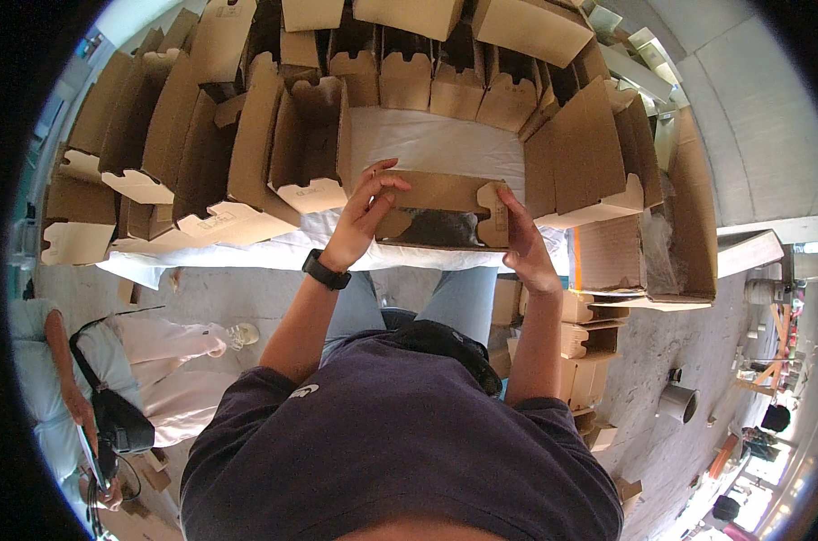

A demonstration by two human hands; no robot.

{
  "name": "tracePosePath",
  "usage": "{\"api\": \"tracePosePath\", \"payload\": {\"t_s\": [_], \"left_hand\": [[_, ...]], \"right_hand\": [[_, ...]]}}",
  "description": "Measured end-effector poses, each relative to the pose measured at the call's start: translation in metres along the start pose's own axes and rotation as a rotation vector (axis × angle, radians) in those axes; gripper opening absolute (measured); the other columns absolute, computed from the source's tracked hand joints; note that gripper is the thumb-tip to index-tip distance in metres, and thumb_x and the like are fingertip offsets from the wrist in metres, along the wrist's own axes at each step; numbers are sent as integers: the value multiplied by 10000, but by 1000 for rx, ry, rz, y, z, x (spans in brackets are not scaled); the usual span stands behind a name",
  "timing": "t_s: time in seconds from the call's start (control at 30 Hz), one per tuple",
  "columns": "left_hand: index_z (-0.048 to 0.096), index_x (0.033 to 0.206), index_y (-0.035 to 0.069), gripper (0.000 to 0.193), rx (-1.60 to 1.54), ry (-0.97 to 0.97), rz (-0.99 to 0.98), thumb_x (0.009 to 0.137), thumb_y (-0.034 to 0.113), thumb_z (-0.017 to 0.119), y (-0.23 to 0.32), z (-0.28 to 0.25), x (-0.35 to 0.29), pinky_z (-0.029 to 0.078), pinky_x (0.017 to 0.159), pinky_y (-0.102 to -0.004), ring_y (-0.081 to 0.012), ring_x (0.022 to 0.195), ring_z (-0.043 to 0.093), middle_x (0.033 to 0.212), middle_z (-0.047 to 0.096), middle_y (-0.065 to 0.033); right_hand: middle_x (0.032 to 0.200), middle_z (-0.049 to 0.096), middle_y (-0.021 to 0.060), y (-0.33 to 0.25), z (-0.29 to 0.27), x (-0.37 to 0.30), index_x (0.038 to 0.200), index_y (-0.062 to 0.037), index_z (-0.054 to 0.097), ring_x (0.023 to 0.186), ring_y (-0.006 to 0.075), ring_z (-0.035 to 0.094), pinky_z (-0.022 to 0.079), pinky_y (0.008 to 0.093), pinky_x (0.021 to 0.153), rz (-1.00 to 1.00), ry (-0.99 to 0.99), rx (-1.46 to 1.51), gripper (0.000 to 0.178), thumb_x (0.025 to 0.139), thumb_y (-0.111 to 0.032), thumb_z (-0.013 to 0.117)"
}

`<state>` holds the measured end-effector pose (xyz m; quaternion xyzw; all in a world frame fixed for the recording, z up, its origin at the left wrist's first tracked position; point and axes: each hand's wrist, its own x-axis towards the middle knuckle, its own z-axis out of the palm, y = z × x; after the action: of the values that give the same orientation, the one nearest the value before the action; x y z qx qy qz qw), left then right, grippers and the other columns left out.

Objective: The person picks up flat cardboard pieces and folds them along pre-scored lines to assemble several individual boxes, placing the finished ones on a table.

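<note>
A small open-topped cardboard box (445, 191) lies crosswise in front of me, at the near edge of the white-covered table, between my two hands. My left hand (365, 216), with a dark watch on its wrist, grips the box's left end, its fingers bent over the edge. At the other end, my right hand (528, 245) grips the box by its notched end panel, with the thumb on the near side. The inside of the box looks dark and shiny; what is in it, if anything, I cannot make out.
Open cardboard boxes (310, 135) stand in rows left, behind and right on the white sheet (400, 135). A large carton (607, 261) with clear plastic sits right. More boxes (589, 379) are stacked below. A person (111, 379) with a black bag is at left.
</note>
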<state>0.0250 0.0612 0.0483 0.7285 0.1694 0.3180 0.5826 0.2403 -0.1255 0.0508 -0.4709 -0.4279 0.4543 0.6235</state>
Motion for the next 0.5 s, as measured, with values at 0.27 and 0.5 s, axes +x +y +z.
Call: {"api": "tracePosePath", "payload": {"t_s": [0.27, 0.5], "left_hand": [[585, 1045, 73, 203, 14, 6, 18, 915, 27, 436, 1, 0, 1, 246, 1069, -341, -244, 1320, 323, 1327, 436, -118], [581, 1045, 70, 199, -3, 3, 11, 912, 38, 437, -1, 1, 1, 240, 1070, -343, -248, 1321, 320, 1329, 435, -124]], "right_hand": [[1518, 152, 141, 14, 4, -1, 1405, -54, 333, 1389, 257, 197, 189, 389, 1115, -108, 70, -40, 944, 678, -459, 781], [1511, 171, 147, 9, 7, 0, 1401, -59, 344, 1382, 265, 215, 204, 397, 1108, -100, 106, -113, 934, 689, -503, 754]]}}
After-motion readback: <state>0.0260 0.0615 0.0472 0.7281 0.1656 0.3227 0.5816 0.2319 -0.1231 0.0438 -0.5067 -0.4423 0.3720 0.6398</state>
